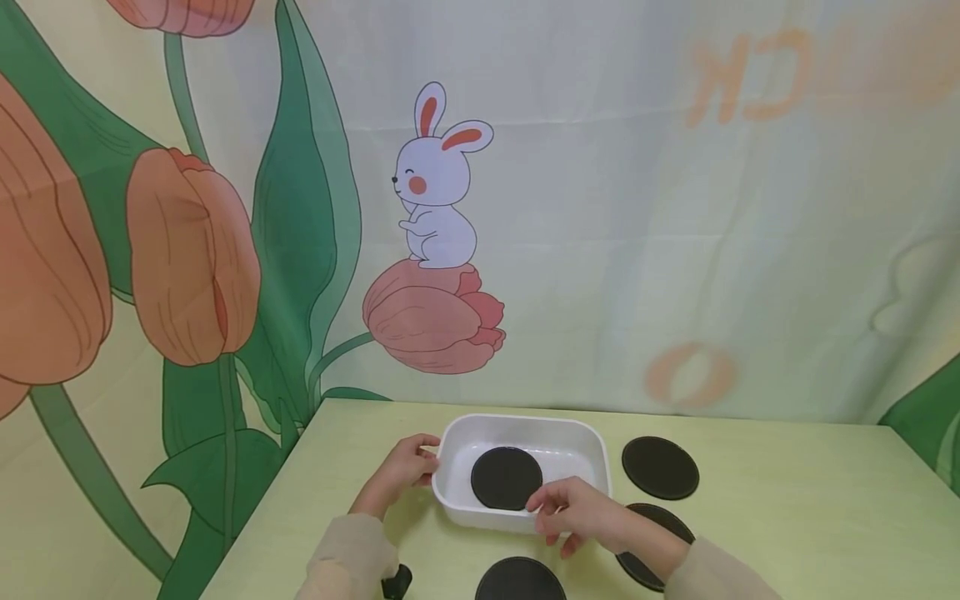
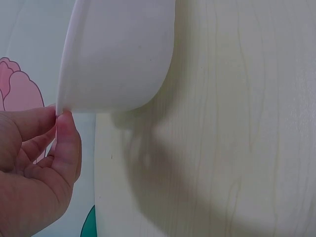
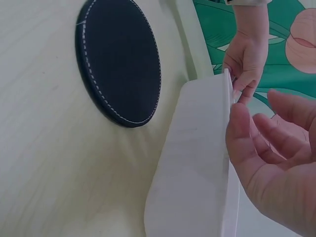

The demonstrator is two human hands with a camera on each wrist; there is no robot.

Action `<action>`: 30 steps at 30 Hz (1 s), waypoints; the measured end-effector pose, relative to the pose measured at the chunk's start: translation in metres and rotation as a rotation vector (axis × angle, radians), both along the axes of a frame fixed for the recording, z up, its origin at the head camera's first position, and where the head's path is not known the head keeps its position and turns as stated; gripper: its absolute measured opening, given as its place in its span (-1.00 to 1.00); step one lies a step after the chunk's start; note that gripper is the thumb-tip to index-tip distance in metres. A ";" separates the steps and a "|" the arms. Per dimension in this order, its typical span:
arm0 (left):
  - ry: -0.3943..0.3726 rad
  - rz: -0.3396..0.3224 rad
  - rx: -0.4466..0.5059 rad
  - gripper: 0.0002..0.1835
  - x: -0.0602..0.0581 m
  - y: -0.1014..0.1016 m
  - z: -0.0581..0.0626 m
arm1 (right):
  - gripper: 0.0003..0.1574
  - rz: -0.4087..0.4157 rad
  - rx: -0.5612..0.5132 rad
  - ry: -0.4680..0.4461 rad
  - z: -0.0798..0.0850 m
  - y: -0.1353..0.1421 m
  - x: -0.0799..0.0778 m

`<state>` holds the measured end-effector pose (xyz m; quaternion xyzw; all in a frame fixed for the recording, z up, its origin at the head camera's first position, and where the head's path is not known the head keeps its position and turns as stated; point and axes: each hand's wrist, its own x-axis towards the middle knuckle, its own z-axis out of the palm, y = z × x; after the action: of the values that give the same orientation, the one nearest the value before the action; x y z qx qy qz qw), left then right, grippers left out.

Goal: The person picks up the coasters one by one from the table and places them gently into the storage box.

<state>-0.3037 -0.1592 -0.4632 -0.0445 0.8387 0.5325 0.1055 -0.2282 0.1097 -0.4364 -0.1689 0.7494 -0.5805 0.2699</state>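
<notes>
A white rectangular dish point(image 1: 491, 520) with rounded corners stands on the table, and a round black coaster point(image 1: 507, 477) lies inside it. At the dish's left end, my left hand point(image 1: 401, 467) pinches the rim between thumb and fingers, which the left wrist view shows close up with the left hand point(image 2: 42, 165) at the corner. My right hand point(image 1: 581, 512) is over the front rim near the coaster, fingers loosely bent. From the right wrist, the thumb of the right hand point(image 3: 276, 163) is against or just by the rim; contact is unclear. Nothing is between its fingers.
Right of the dish lies another black coaster point(image 1: 660, 467), with a second coaster point(image 1: 637, 571) partly under my right forearm. A further coaster point(image 1: 521, 581), cut by the frame's bottom, lies in front; white stitching edges the coaster point(image 3: 121, 61). A printed curtain point(image 1: 600, 208) hangs behind.
</notes>
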 end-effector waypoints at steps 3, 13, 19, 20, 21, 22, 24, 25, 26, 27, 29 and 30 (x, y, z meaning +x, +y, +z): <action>-0.002 -0.003 -0.001 -0.60 0.001 0.000 0.001 | -0.60 0.062 0.008 0.003 -0.001 0.001 0.006; -0.005 0.003 -0.004 -0.61 -0.002 0.000 0.000 | -0.55 0.104 0.093 -0.004 -0.016 0.001 0.019; -0.008 0.004 -0.003 -0.61 -0.001 0.000 0.001 | -0.47 0.081 0.151 0.055 -0.031 0.001 0.024; -0.010 0.004 -0.003 -0.61 -0.001 0.000 0.001 | -0.47 0.085 0.154 0.073 -0.034 0.001 0.024; -0.009 0.001 -0.007 -0.61 -0.002 0.000 0.000 | -0.46 0.090 0.159 0.102 -0.037 0.001 0.024; -0.011 0.000 -0.010 -0.61 -0.002 0.000 0.000 | -0.46 0.099 0.165 0.129 -0.039 0.001 0.024; -0.015 0.001 -0.014 -0.62 -0.002 0.000 -0.001 | -0.47 0.114 0.187 0.188 -0.045 0.001 0.023; -0.015 -0.001 -0.016 -0.62 -0.001 0.000 -0.001 | -0.47 0.117 0.202 0.217 -0.048 0.001 0.022; -0.013 -0.002 -0.019 -0.61 -0.001 0.000 0.000 | -0.48 0.118 0.215 0.241 -0.050 0.001 0.022; -0.013 -0.002 -0.018 -0.61 -0.001 0.001 0.000 | -0.48 0.117 0.230 0.266 -0.052 0.001 0.022; -0.014 0.001 -0.013 -0.61 -0.001 0.001 0.001 | -0.47 0.111 0.251 0.315 -0.056 0.000 0.022; -0.013 0.002 -0.010 -0.61 -0.001 0.001 0.001 | -0.47 0.104 0.262 0.340 -0.058 0.000 0.022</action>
<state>-0.3043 -0.1582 -0.4623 -0.0495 0.8407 0.5279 0.1101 -0.2065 0.1092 -0.4947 -0.2666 0.8435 -0.4264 0.1888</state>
